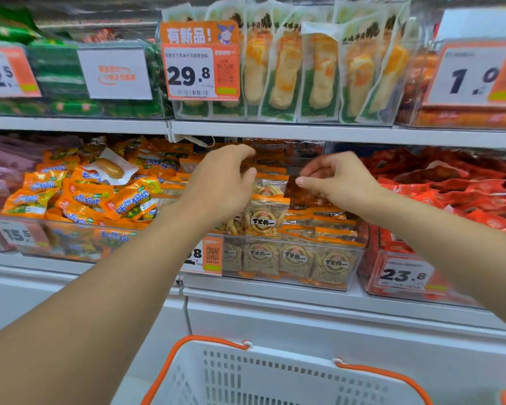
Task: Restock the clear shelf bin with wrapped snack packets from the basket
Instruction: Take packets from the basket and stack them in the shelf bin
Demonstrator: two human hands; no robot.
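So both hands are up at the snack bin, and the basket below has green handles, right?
Not quite. Both the left hand and right hand are at the clear bin, but the head view shows the white basket has orange handles.

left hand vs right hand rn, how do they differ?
The left hand grips upright snack packets; the right hand has its fingers curled with nothing plainly in them. The left hand is over the clear bin's left half, the right hand further right. Both reach in above the bin.
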